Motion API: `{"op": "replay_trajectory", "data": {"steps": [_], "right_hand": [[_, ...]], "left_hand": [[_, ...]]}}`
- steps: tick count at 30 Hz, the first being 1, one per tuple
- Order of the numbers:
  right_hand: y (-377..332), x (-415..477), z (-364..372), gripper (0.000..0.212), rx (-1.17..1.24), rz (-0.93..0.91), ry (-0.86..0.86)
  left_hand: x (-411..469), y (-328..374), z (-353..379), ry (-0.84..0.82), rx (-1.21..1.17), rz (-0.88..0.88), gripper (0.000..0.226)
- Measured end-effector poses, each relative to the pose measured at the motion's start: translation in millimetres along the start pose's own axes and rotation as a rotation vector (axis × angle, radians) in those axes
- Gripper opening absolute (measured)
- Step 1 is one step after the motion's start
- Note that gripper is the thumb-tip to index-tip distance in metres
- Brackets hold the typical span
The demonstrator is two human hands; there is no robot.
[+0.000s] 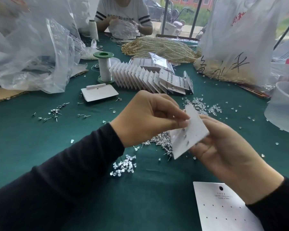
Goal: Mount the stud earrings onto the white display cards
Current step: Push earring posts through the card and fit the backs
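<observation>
My right hand (223, 150) holds a white display card (190, 130) tilted, its back toward me, with a few stud posts poking through. My left hand (150, 117) pinches something small at the card's upper left edge; what sits between its fingertips is too small to tell. Under the card lies a pile of silver stud earrings (160, 140). Clear backs (123, 165) are heaped on the green cloth near my left wrist. Another blank card (220, 212) with punched holes lies at the lower right.
A fanned row of filled cards (147, 75) stands mid-table beside a green-capped spool (104, 67). More studs (53, 112) are scattered at the left. Plastic bags (32, 47), a pearl strand heap (158, 47), a clear tub (285, 107) and a seated person (123, 15) ring the table.
</observation>
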State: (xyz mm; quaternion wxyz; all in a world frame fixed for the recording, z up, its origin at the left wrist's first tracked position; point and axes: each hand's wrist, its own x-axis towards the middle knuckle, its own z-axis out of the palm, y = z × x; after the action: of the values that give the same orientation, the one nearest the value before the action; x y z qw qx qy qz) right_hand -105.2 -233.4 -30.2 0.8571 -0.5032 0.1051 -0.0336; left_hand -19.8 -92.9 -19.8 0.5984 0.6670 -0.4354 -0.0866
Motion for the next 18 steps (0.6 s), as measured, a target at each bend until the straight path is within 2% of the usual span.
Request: {"op": "replay_trajectory", "data": {"steps": [3, 12, 18], "right_hand": [[0.0, -0.8, -1.2, 0.032, -0.035, -0.01, 0.024], [-1.6, -2.6, -0.1, 0.027, -0.135, 0.02, 0.106], [-1.6, -2.8, -0.1, 0.028, -0.068, 0.008, 0.097]], "left_hand": [[-0.1, -0.2, 0.4, -0.042, 0.009, -0.015, 0.026], [0.2, -0.5, -1.8, -0.094, -0.014, -0.085, 0.029], [0.1, -3.4, -2.4, -0.067, -0.054, -0.128, 0.017]]}}
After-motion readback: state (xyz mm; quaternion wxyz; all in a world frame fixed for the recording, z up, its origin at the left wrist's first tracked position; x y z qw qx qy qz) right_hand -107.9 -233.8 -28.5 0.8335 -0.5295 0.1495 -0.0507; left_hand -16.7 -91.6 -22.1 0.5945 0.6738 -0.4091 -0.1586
